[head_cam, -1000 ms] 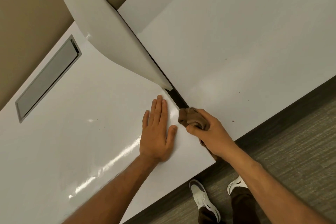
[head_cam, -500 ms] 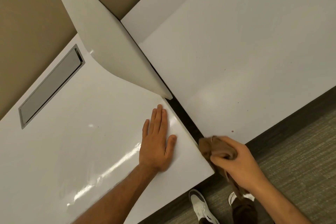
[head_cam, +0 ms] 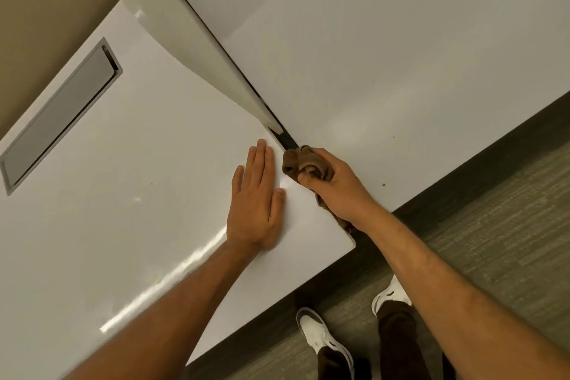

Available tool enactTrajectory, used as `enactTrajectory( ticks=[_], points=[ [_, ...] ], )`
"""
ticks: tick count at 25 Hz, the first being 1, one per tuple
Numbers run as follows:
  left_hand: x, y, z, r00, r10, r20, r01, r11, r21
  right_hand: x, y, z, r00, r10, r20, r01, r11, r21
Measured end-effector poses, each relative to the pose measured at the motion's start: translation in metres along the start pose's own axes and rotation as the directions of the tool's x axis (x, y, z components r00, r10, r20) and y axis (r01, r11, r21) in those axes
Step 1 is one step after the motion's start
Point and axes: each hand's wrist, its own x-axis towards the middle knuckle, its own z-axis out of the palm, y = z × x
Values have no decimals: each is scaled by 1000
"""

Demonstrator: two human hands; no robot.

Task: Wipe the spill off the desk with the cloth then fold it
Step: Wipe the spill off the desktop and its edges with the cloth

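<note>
Two white desktops meet at a narrow dark gap, with a curved divider panel (head_cam: 185, 37) rising between them. On the near surface (head_cam: 138, 163) the left hand (head_cam: 254, 203) lies flat, fingers straight, apparently bracing the person. The right hand (head_cam: 334, 185) grips the bunched brown cloth (head_cam: 300, 162), pressing it along the gap's edge, probably to wipe the seam. Folding is not yet begun.

cloth (head_cam: 303, 165) partly hidden under right hand (head_cam: 337, 187), its fingertips buried in folds
</note>
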Motion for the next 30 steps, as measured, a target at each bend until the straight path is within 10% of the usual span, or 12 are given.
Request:
enactTrajectory(
  ticks=[6,12,22,30],
  points=[
    [-2,-2,4,998,21,-51,-23,999,-39,-100,36,2,959,45,-281,-14,994,111],
    [-25,-1,-7,967,141,-212,-199,938,-285,-170,78,72,674,290,-680,78,887,456],
    [-181,-133,-19,938,317,143,-318,948,-11,-172,80,249,576,286,-766,183,868,461],
    [-217,-168,-29,969,244,20,-238,958,-160,-215,90,310,507,176,-844,144,948,284]
  ],
)
